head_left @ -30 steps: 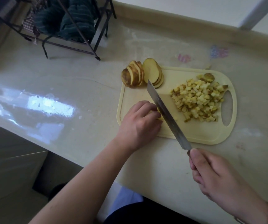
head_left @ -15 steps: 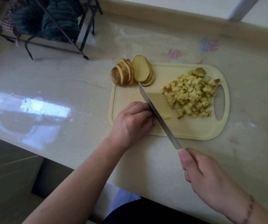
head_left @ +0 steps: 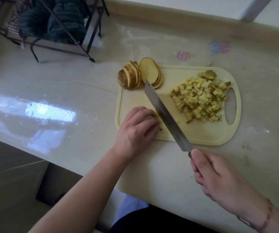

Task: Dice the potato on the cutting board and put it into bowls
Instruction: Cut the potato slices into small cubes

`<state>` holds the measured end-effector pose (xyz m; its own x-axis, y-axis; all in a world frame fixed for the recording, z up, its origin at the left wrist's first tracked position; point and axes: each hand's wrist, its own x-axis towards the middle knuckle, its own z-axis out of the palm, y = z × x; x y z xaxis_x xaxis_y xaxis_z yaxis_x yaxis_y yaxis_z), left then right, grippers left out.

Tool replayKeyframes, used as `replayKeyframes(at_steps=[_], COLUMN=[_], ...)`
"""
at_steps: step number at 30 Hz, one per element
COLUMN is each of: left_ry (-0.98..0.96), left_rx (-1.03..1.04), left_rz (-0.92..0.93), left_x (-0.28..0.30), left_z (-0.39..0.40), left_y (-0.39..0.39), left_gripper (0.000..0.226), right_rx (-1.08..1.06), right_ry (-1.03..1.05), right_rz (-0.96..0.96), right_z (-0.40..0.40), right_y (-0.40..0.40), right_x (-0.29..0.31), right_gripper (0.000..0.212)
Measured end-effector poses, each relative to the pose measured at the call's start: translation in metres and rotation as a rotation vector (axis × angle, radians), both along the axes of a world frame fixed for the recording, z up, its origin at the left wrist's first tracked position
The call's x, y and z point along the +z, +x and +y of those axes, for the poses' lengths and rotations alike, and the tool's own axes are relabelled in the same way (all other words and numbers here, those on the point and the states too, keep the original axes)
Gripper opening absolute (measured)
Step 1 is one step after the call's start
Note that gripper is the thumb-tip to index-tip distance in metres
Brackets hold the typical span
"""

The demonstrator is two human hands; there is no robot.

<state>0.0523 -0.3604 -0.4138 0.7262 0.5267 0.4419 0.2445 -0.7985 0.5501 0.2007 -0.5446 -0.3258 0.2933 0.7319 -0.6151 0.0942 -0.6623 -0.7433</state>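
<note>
The left hand [head_left: 136,130] has its fingers [head_left: 149,122] curled over a small potato piece [head_left: 151,117], pressing it to the cutting board [head_left: 201,133] just beside the knife [head_left: 166,116]. The right hand [head_left: 219,179] wraps the knife handle. The piece is probably firm, wet and slippery, so it is best held from above with fingertips tucked back. Sliced potato [head_left: 141,75], pale inside and brown-skinned, leans at the board's far left corner; diced potato [head_left: 201,98] is heaped toward the handle hole. No bowls show on the worktop [head_left: 59,84].
</note>
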Motion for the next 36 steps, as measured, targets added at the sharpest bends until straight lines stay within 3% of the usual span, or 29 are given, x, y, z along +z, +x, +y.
replayKeyframes(at_steps=[13, 22, 29, 36], left_ry=[-0.017, -0.032, -0.020, -0.011], left_rx=[0.009, 0.032, 0.022, 0.063], left_rz=[0.002, -0.009, -0.002, -0.046], left_x=[-0.005, -0.005, -0.005, 0.002], left_z=[-0.001, -0.002, -0.003, -0.007], left_y=[0.002, 0.002, 0.002, -0.013], left_gripper=[0.004, 0.006, 0.005, 0.006], right_rx=[0.054, 0.145, 0.007, 0.081], right_ry=[-0.029, 0.015, -0.008, 0.044], right_rz=[-0.049, -0.237, -0.053, -0.031], right_z=[-0.009, 0.013, 0.012, 0.003], right_y=[-0.003, -0.004, 0.015, 0.003], right_x=[0.009, 0.002, -0.003, 0.002], right_gripper=[0.065, 0.063, 0.066, 0.065])
